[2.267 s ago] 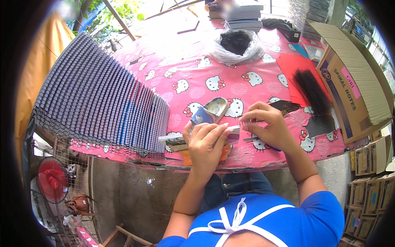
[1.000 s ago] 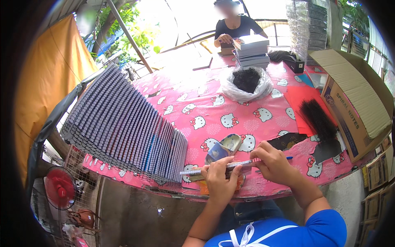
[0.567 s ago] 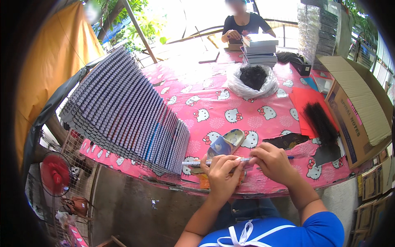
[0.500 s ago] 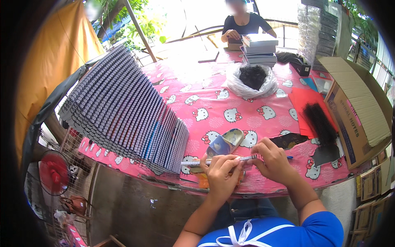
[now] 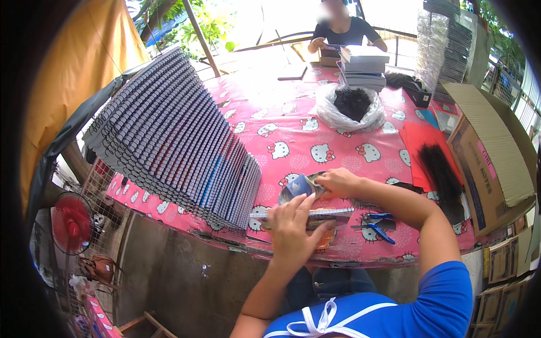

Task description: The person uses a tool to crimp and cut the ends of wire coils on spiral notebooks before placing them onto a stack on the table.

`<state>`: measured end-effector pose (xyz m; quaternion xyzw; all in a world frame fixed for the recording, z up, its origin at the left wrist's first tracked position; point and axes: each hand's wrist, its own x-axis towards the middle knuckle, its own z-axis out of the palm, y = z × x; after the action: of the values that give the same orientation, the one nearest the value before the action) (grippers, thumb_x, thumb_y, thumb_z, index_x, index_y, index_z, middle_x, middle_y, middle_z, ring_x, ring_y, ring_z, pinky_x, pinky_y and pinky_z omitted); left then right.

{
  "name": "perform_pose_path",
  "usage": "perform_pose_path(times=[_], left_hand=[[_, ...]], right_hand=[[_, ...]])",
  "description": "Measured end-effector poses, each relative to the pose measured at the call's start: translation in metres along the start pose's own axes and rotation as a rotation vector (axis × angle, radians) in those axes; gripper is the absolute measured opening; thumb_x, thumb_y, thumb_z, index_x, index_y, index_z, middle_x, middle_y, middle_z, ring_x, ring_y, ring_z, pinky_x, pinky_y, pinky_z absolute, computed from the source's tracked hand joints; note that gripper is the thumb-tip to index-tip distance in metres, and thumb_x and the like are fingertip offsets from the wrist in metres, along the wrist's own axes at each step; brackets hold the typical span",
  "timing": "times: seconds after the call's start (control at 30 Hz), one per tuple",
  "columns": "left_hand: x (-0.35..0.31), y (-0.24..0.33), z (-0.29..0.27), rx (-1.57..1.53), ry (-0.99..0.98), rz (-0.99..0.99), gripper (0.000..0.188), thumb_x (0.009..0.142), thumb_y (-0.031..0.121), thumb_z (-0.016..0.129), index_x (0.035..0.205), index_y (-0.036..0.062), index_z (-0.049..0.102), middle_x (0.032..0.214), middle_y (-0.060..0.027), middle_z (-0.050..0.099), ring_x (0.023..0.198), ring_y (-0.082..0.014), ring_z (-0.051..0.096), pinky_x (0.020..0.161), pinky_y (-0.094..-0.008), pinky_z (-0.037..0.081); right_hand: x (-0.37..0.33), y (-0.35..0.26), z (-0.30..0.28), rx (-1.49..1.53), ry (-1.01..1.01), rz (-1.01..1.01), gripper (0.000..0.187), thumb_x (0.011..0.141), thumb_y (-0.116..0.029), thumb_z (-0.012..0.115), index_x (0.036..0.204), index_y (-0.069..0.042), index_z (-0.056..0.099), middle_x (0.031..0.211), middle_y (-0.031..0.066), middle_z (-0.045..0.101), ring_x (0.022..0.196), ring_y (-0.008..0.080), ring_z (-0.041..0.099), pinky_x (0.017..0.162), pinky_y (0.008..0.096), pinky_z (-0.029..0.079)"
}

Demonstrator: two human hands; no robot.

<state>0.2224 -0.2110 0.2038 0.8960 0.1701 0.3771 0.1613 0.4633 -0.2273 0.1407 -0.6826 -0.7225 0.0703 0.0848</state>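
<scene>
A spiral notebook (image 5: 332, 213) lies on edge near the front of the table, its bound spine upward. My left hand (image 5: 294, 228) grips it toward its left end, fingers over the spine and thumb on the near side. My right hand (image 5: 336, 183) is at the right end of a small oval tray (image 5: 293, 190) with a blue picture on it. Its fingers are bunched downward, and their tips are hidden. Blue-handled pliers (image 5: 380, 230) lie on the table to the right of the notebook. Something orange (image 5: 327, 239) shows beneath my left hand.
A tall slanting stack of spiral notebooks (image 5: 174, 141) stands at the left. Farther back are a plastic bag of black coils (image 5: 352, 104), piled books (image 5: 363, 65) and a seated person (image 5: 344, 28). Black coils (image 5: 439, 169) on red sheets and a cardboard box (image 5: 487, 163) are on the right.
My right hand has left the notebook's right end and moved left and away from me to the oval tray. The blue pliers now lie in plain view. My left hand stays on the notebook.
</scene>
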Motion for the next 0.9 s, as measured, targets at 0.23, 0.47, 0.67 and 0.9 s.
perform_pose_path(times=[0.23, 0.47, 0.67, 0.9], left_hand=[[-0.004, -0.014, 0.005, 0.03, 0.11, 0.003, 0.03, 0.061, 0.032, 0.083, 0.077, 0.0123, 0.068, 0.074, 0.0006, 0.062, 0.081, -0.0176, 0.057, 0.099, -0.0432, 0.025], [0.001, -0.014, 0.008, 0.03, 0.071, -0.025, 0.029, 0.064, 0.033, 0.081, 0.08, 0.0126, 0.068, 0.074, -0.0007, 0.061, 0.081, -0.018, 0.057, 0.096, -0.0429, 0.026], [0.004, -0.011, 0.002, -0.03, 0.065, -0.079, 0.032, 0.065, 0.033, 0.081, 0.084, 0.0103, 0.068, 0.077, -0.0018, 0.064, 0.08, -0.0188, 0.058, 0.094, -0.0412, 0.03], [0.004, -0.007, -0.01, 0.217, 0.086, -0.091, 0.034, 0.064, 0.034, 0.082, 0.084, 0.011, 0.068, 0.1, -0.0065, 0.064, 0.102, -0.024, 0.054, 0.098, -0.0443, 0.029]], right_hand=[[-0.078, 0.015, -0.033, 1.514, 0.55, 0.032, 0.028, 0.072, -0.001, 0.073, 0.098, -0.002, 0.062, 0.087, 0.0075, 0.064, 0.082, 0.0187, 0.063, 0.08, 0.0337, 0.051], [-0.095, 0.008, -0.045, 1.213, 0.331, 0.243, 0.038, 0.064, -0.005, 0.08, 0.097, -0.005, 0.062, 0.084, 0.0034, 0.066, 0.079, 0.0114, 0.06, 0.073, 0.0304, 0.049], [-0.081, -0.001, -0.048, 0.8, 0.288, 0.197, 0.049, 0.062, -0.01, 0.08, 0.108, -0.008, 0.063, 0.093, 0.0068, 0.067, 0.081, 0.0144, 0.061, 0.078, 0.0308, 0.051], [-0.058, -0.008, -0.051, 0.745, 0.306, 0.193, 0.052, 0.061, -0.002, 0.076, 0.11, -0.004, 0.06, 0.088, 0.006, 0.065, 0.082, 0.0137, 0.059, 0.078, 0.0303, 0.048]])
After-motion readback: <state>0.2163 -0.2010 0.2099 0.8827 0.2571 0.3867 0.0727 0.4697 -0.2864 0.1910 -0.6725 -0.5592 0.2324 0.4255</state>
